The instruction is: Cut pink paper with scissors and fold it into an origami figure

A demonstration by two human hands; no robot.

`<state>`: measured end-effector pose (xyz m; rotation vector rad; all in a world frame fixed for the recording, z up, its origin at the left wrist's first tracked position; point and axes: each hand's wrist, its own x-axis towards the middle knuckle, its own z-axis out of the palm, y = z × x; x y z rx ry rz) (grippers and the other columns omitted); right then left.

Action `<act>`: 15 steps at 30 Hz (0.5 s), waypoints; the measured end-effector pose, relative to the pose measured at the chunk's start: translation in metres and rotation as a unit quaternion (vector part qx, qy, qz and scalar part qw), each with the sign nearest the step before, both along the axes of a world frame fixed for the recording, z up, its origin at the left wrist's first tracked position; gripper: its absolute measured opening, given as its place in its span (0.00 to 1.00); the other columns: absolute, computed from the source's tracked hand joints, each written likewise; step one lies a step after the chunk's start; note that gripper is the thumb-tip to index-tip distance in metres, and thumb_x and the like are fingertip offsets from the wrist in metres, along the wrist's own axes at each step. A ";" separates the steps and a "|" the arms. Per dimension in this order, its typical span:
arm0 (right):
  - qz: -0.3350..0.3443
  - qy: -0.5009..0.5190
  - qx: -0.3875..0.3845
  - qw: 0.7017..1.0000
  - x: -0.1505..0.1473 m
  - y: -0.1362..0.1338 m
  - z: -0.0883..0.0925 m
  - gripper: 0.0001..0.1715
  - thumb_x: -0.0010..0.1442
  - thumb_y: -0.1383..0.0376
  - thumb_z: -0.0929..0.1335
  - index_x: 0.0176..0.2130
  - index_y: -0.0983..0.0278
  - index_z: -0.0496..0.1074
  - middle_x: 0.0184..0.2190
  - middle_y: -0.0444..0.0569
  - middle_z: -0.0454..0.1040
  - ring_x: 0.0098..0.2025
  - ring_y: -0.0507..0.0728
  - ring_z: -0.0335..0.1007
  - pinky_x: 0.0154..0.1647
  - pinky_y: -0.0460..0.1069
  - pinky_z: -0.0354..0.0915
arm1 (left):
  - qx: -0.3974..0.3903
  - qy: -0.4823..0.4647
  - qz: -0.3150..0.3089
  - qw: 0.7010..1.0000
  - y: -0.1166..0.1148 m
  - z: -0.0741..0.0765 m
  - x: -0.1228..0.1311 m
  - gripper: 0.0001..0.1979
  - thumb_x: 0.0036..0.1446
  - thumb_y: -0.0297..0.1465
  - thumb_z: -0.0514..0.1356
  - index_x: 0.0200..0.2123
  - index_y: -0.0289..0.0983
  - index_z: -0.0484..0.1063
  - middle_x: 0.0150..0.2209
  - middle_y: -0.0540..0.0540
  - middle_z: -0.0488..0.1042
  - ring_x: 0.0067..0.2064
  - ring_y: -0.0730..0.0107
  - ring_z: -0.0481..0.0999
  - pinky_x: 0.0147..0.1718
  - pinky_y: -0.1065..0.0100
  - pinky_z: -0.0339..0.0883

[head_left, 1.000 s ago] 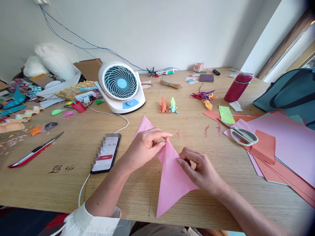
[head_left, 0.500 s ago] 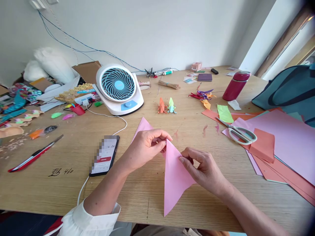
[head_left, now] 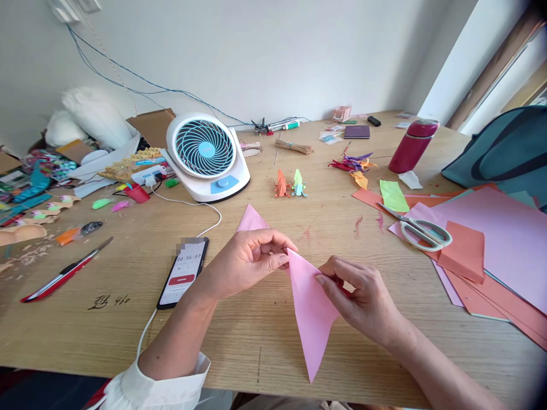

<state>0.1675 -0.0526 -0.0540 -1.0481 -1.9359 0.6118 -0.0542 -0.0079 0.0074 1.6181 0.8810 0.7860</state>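
A folded sheet of pink paper (head_left: 311, 319) is held up over the wooden table, one long point hanging down toward the front edge. Fingers of my left hand (head_left: 245, 262) are pinched at its upper corner, and another pink point rises behind that hand. With thumb and forefinger, my right hand (head_left: 359, 296) grips the paper's right edge. Part of the sheet is hidden behind both hands. Farther back stand two small folded paper figures, an orange one (head_left: 281, 185) and a green one (head_left: 298, 184).
A phone (head_left: 183, 273) with a cable lies beside my left forearm, a red-handled knife (head_left: 66, 272) farther left. Behind stands a white fan (head_left: 209, 154). At right are scissors (head_left: 423, 230) on coloured paper sheets (head_left: 513, 245), a red bottle (head_left: 413, 146) and a teal bag (head_left: 504, 151).
The hanging pink point has swung to the right and narrowed in view. Both hands keep their hold, with only slight shifts. The phone display now shows a running timer.
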 end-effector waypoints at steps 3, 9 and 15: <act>0.000 -0.008 0.013 1.000 0.001 0.000 -0.001 0.11 0.67 0.66 0.63 0.31 0.61 0.66 0.23 0.42 0.64 0.23 0.49 0.58 0.25 0.46 0.53 | -0.011 0.000 0.019 1.000 0.000 -0.001 0.000 0.06 0.53 0.31 0.67 0.35 0.35 0.78 0.32 0.46 0.78 0.34 0.70 0.78 0.33 0.72 0.74; 0.006 -0.019 0.048 0.999 0.002 -0.001 -0.001 0.09 0.66 0.67 0.63 0.32 0.62 0.67 0.23 0.42 0.64 0.24 0.49 0.58 0.25 0.46 0.54 | -0.016 -0.008 0.035 0.999 -0.001 0.000 0.002 0.05 0.53 0.31 0.68 0.32 0.35 0.79 0.29 0.47 0.79 0.31 0.71 0.78 0.31 0.72 0.75; 0.010 -0.023 0.063 0.998 0.002 -0.001 -0.001 0.09 0.66 0.68 0.63 0.32 0.62 0.67 0.24 0.42 0.64 0.24 0.49 0.59 0.25 0.46 0.54 | -0.013 0.002 0.040 0.999 -0.001 0.002 0.001 0.05 0.52 0.30 0.68 0.32 0.36 0.80 0.29 0.46 0.79 0.32 0.69 0.79 0.32 0.71 0.75</act>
